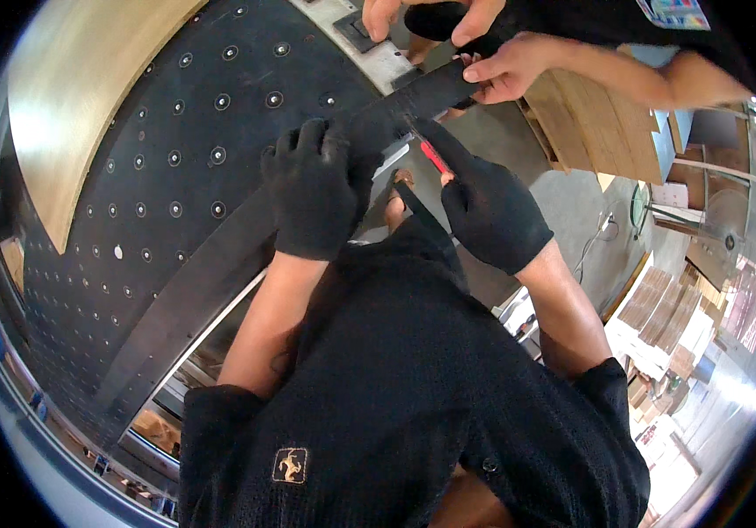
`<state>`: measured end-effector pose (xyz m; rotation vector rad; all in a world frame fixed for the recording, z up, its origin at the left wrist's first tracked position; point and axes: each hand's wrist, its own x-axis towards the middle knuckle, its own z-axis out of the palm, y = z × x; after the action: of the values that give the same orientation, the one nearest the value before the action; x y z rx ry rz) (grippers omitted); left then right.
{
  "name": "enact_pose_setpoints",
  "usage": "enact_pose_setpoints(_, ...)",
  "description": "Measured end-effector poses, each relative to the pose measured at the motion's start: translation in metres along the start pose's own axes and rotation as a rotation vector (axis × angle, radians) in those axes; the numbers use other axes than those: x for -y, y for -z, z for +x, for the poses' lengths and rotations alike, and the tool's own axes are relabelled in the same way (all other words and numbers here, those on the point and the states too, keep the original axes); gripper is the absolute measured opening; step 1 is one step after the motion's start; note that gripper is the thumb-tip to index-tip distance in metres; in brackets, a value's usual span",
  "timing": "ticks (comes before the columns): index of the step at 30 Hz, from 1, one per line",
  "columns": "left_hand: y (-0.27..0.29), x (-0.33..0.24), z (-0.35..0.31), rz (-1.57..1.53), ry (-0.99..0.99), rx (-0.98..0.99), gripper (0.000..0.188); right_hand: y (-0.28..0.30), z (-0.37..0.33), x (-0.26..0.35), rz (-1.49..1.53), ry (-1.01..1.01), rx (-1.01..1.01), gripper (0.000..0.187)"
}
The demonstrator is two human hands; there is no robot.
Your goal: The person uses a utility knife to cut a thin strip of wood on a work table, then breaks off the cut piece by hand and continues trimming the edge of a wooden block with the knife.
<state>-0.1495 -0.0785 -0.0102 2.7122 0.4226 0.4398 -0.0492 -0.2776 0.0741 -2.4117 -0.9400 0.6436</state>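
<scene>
A long dark strip [438, 91] runs along the near edge of the black table and juts out past its corner. My left hand [312, 189], in a black glove, is closed over the strip close to that corner. In my right hand [496, 211], also black-gloved, is a red utility knife [433, 156]. Its tip meets the strip just beyond my left hand; the blade itself is too small to make out. A co-worker's bare hand [510, 70] grips the strip's far end, and their other hand [435, 18] hovers above it.
Rows of small round metal studs dot the black tabletop [180, 150]. A pale wooden panel [70, 114] lies on it at the far left. Stacked brown boards [602, 123] stand at the right behind the co-worker's arm. A cable [591, 246] trails over the grey floor.
</scene>
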Motion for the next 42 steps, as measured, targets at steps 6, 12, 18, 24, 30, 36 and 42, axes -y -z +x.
enact_pose_setpoints(6, 0.002, 0.001, 0.001, -0.021, -0.004, 0.024, 0.054, -0.007, 0.025, 0.004, -0.015, 0.083, 0.02, 0.061)
enact_pose_setpoints(12, -0.003, 0.001, -0.001, -0.121, 0.008, -0.031, 0.052, -0.011, 0.028, -0.01, -0.032, 0.101, 0.029, 0.07)
enact_pose_setpoints(18, -0.011, 0.006, -0.003, -0.053, -0.02, -0.076, 0.059, -0.013, 0.029, -0.01, -0.031, 0.11, 0.036, 0.07)
enact_pose_setpoints(24, 0.0, 0.001, 0.001, -0.081, 0.002, -0.036, 0.055, -0.015, 0.03, -0.011, -0.048, 0.158, 0.015, 0.072)
enact_pose_setpoints(30, -0.007, 0.003, 0.001, -0.033, 0.013, -0.075, 0.057, -0.016, 0.029, -0.015, -0.055, 0.159, 0.045, 0.085)
enact_pose_setpoints(36, -0.009, 0.004, 0.0, -0.055, -0.004, -0.091, 0.059, -0.014, 0.029, -0.014, -0.058, 0.156, 0.05, 0.084)
enact_pose_setpoints(42, -0.01, 0.006, -0.001, 0.014, -0.043, -0.109, 0.058, 0.004, 0.034, 0.012, -0.221, 0.093, 0.12, 0.081)
